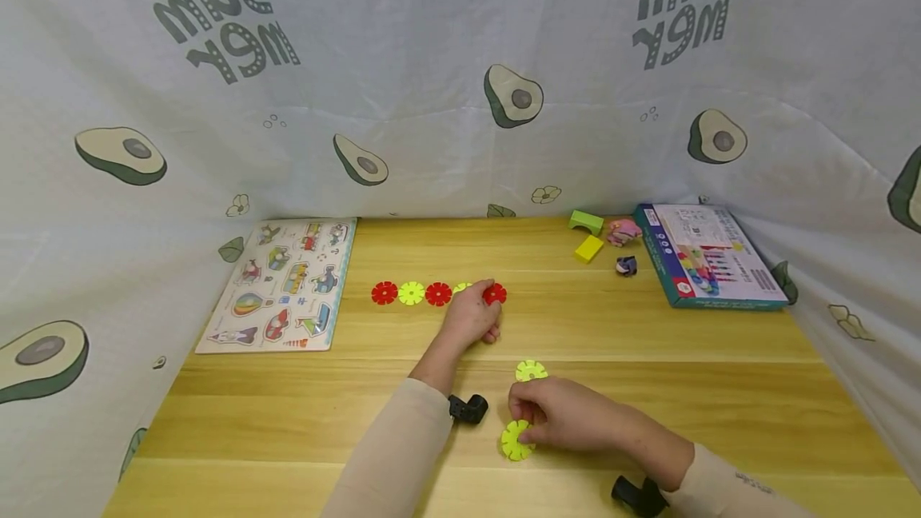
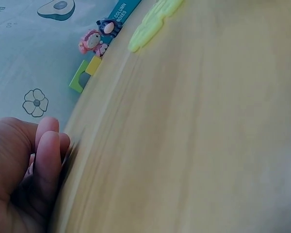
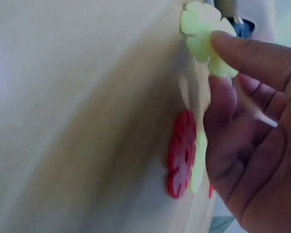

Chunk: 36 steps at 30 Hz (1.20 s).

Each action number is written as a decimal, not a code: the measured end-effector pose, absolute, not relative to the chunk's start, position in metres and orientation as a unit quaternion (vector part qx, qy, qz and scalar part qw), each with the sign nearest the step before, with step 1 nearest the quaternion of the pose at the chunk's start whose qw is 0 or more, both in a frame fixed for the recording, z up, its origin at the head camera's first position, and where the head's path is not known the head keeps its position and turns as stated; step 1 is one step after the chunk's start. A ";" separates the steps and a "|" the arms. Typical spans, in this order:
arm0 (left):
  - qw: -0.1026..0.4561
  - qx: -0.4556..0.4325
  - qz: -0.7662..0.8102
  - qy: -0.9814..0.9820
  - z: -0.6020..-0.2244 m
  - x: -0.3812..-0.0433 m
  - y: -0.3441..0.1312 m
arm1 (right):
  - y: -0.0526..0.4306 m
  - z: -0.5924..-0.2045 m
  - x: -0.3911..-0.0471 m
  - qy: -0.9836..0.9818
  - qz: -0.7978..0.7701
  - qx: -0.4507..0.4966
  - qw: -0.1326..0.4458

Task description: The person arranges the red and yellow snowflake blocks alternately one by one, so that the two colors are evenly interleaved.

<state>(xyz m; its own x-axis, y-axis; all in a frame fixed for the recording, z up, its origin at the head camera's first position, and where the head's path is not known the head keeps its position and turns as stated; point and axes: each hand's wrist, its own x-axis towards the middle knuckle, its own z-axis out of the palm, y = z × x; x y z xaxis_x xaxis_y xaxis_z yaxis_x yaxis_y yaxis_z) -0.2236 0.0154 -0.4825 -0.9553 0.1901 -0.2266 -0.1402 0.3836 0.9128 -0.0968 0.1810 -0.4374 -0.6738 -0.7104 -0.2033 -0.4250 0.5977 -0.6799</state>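
Note:
A row of notched plastic flower discs, red and yellow by turns, lies on the wooden table. My left hand (image 1: 469, 316) is at its right end, index finger reaching onto the last red disc (image 1: 496, 293) and partly covering the yellow disc (image 1: 463, 287) beside it. Nothing shows between the left fingers (image 2: 47, 160) in the left wrist view. Nearer the front, my right hand (image 1: 576, 414) pinches a yellow disc (image 3: 203, 29) between thumb and fingers. Another yellow disc (image 1: 531, 370) shows just beyond that hand; whether it touches the fingers I cannot tell.
A picture puzzle board (image 1: 277, 286) lies at the left. At the back right are a green arch block (image 1: 586, 221), a yellow block (image 1: 588, 249), a pink figure (image 1: 623, 232), a dark small figure (image 1: 627, 265) and a flat box (image 1: 712, 254). A printed cloth (image 1: 432, 86) hangs behind.

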 end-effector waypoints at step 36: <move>0.159 0.008 0.549 0.821 -0.483 -0.225 0.016 | 0.205 -0.446 -0.249 0.928 -0.332 -0.063 0.155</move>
